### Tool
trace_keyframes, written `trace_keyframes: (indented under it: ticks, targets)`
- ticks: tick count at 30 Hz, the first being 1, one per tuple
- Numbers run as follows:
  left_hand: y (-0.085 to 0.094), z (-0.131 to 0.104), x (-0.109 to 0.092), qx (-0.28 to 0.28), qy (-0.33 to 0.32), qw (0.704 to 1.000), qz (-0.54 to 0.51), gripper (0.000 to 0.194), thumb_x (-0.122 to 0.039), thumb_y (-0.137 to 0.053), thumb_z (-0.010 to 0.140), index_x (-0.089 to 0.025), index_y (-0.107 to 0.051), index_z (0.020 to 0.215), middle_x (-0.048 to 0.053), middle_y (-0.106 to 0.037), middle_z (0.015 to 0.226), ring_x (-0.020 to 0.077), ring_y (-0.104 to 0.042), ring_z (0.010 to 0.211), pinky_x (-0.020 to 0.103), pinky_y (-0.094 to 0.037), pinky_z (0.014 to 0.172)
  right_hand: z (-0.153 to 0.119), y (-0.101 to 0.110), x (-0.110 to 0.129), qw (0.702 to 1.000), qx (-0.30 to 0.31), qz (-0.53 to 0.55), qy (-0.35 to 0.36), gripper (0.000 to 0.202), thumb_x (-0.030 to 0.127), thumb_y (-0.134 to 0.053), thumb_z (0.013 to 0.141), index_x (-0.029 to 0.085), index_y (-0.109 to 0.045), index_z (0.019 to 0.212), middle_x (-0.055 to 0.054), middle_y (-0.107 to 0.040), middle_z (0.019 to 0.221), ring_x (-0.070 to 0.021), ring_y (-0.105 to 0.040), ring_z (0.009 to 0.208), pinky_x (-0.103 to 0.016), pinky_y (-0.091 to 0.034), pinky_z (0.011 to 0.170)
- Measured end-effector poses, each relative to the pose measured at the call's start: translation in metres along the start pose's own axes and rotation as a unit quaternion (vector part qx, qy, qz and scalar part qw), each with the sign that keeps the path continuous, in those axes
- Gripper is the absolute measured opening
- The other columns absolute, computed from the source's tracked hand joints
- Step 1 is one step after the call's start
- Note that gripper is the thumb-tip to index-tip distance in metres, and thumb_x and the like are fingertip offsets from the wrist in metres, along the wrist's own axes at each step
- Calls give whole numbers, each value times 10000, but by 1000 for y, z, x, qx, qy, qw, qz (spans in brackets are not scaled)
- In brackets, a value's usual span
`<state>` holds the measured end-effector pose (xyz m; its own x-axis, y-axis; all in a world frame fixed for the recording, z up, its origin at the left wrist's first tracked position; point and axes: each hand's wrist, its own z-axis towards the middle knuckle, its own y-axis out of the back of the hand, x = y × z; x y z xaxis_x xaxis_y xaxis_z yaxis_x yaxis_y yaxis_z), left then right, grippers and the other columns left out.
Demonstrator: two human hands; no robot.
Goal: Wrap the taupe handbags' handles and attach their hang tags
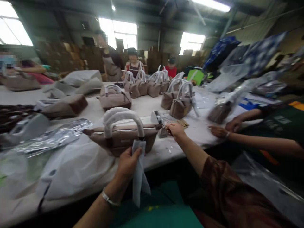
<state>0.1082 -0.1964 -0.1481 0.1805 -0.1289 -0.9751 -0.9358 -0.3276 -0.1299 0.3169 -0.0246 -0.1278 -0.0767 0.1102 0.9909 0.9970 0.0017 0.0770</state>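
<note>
A taupe handbag [123,139] stands on the table in front of me, its arched handles [123,115] wrapped in white. My left hand [127,163] is closed on a white wrapping strip [140,167], which hangs down from the handle's near end past the table edge. To the right of the bag, my right hand [176,130] is closed in a pinch beside what looks like a tape dispenser [156,117]. Whatever lies between those fingertips is too small and blurred to make out.
Several wrapped-handle handbags [181,106] stand farther back. Crumpled silvery plastic [55,134] and a white cloth-like sheet [78,164] lie at left. A co-worker's hands [220,130] are at right near a plastic-covered bag [219,112]. Other people stand across the table.
</note>
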Motion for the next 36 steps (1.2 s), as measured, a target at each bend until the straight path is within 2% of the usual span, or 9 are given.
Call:
trace_keyframes:
  ticks: [3,9,15,20,25,28,30,33,36]
  targets:
    - [1,1,2,0,12,1000,-12,495,-523,-800,679,-128,-684,954,90,-721,780,194,-656,673,257,-498,601,-9,12,-23,997,-32,17,-65,200,237,-682,795,128,-581,660,31,-535,527,-54,-417,401,-159,-283,348]
    - [-2,-3,0,-9,13,999,-35,518,-510,-830,647,-123,-688,961,92,-721,775,202,-671,690,272,-522,634,-9,-3,-40,993,-49,54,-91,160,254,-686,720,148,-569,697,19,-572,562,-51,-396,397,-165,-310,358]
    - [-3,-3,0,-7,6,999,-34,523,-518,-826,650,-112,-682,947,90,-718,766,192,-665,675,261,-512,619,1,-6,-49,995,-82,-5,-53,157,259,-627,694,164,-550,596,39,-497,473,-71,-365,395,-191,-266,365]
    - [-10,-9,-6,-20,0,999,-38,513,-502,-818,651,-108,-680,950,92,-719,778,202,-668,694,262,-513,611,11,5,-49,987,-109,-113,18,77,160,-620,596,156,-615,519,33,-484,437,-98,-407,481,-209,-265,434]
    - [-11,-9,-5,-26,-15,999,-32,466,-492,-784,684,-110,-684,931,92,-717,775,212,-669,694,270,-507,598,-11,18,-49,980,-84,-173,51,98,174,-639,576,163,-613,482,8,-504,433,-132,-448,521,-236,-310,479]
    - [-8,-9,-4,-21,-36,999,13,425,-483,-747,730,-108,-696,921,100,-721,784,205,-661,683,260,-488,586,-52,13,-35,987,-20,-128,97,170,319,-645,703,155,-686,685,-10,-620,589,-122,-468,526,-234,-357,492]
    - [-6,-10,-5,-18,-57,997,51,395,-478,-721,757,-114,-703,911,92,-721,785,196,-652,681,252,-472,587,-84,2,-18,983,81,-70,148,225,386,-655,766,165,-696,777,-5,-640,637,-109,-463,513,-229,-372,490]
    - [-6,-14,-12,-37,-93,988,116,340,-458,-695,784,-130,-710,873,58,-708,758,171,-618,662,236,-441,585,-120,-23,10,949,228,-44,214,198,365,-683,800,173,-699,756,-5,-652,648,-116,-538,571,-228,-434,555]
    - [-6,-18,-19,-55,-122,978,160,339,-471,-697,782,-137,-712,830,29,-679,713,154,-576,639,227,-409,578,-129,-50,24,936,254,-73,233,187,342,-676,809,169,-699,739,-9,-664,656,-136,-601,610,-238,-482,594]
